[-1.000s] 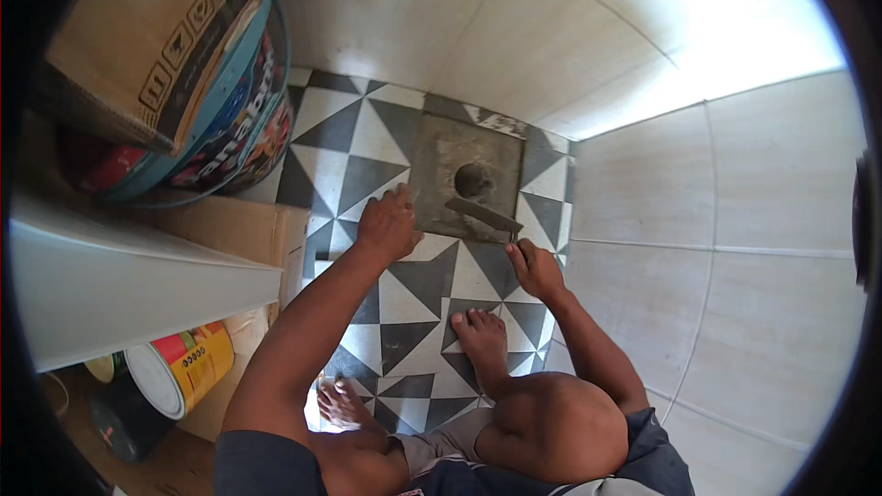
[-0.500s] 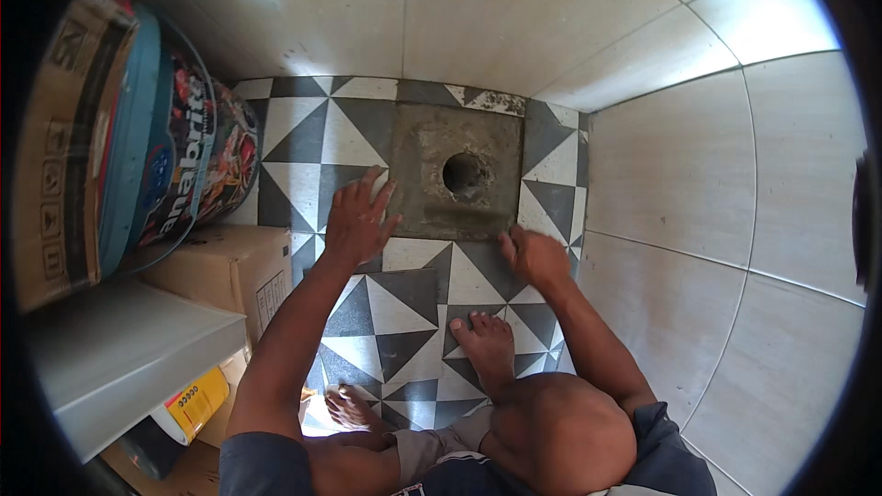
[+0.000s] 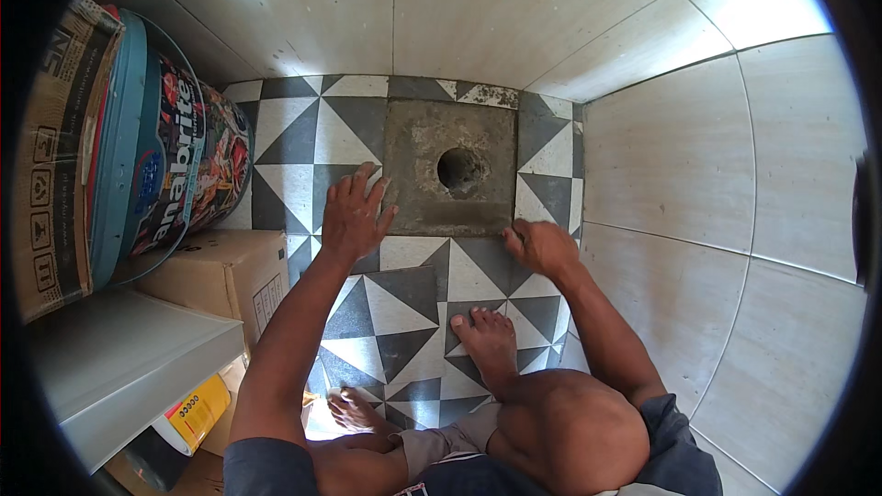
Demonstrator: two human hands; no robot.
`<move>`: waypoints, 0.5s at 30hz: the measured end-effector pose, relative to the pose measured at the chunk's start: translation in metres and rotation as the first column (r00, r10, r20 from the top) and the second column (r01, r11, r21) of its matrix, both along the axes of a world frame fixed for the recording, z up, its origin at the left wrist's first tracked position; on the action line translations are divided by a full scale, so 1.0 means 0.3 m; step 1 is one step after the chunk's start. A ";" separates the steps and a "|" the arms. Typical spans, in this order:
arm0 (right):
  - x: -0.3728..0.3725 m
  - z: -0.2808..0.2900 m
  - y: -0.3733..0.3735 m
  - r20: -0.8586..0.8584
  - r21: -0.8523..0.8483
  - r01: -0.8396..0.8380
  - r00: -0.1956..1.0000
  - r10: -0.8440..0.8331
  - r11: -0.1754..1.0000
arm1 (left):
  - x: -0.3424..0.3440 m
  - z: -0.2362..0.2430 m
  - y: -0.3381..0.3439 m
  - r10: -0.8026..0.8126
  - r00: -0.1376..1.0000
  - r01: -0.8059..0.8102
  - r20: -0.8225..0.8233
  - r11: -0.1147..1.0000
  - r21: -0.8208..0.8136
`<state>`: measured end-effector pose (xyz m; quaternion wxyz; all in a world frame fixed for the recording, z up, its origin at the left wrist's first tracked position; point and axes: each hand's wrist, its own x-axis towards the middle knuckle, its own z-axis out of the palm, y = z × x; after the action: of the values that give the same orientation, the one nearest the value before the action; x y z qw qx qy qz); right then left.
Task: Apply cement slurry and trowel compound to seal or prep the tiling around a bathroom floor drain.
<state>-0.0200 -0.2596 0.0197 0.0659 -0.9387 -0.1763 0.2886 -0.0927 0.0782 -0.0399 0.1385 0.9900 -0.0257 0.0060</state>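
A bare grey cement square [image 3: 418,142] lies sunk in the patterned tile floor, with a round dark hole [image 3: 457,169] in it. The rim of the hole is rough and chipped. My left hand [image 3: 354,220] rests at the square's left edge, palm down, fingers spread and empty. At the near right corner of the square is my right hand [image 3: 544,246], its fingers curled and pinched together low against the edge. Whatever may be between those fingers is hidden.
Black-and-white floor tiles [image 3: 400,298] surround the square. Beige tiled walls [image 3: 661,147] rise beyond it and on the right. To the left stand a large blue paint bucket [image 3: 175,174], cardboard boxes [image 3: 216,262] and a grey panel [image 3: 138,335]. My bare foot [image 3: 487,344] is close by.
The view has shifted slightly. My right hand has moved a little away from me and to the right along the square's corner. My left hand stays at the left edge.
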 end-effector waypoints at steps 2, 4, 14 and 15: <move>0.095 -0.003 0.005 0.066 -0.009 0.010 0.998 -0.010 1.000 | 0.003 0.004 -0.010 0.002 1.000 -0.001 0.008 1.000 -0.030; 0.193 0.015 0.030 0.197 0.044 0.105 0.974 -0.112 0.993 | 0.004 0.003 -0.018 0.000 1.000 0.000 0.017 1.000 -0.011; -0.022 0.054 0.005 0.127 0.411 0.145 0.968 -0.214 0.900 | 0.028 0.010 -0.035 0.030 0.999 -0.029 0.019 0.998 -0.054; -0.051 0.062 0.010 0.130 0.413 0.142 0.968 -0.212 0.900 | 0.025 0.007 -0.030 0.032 0.999 -0.031 0.022 0.998 -0.053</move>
<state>-0.0353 -0.2565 0.0382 0.2670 -0.9388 -0.1504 0.1570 -0.0852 0.0693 -0.0379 0.1640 0.9862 -0.0114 0.0202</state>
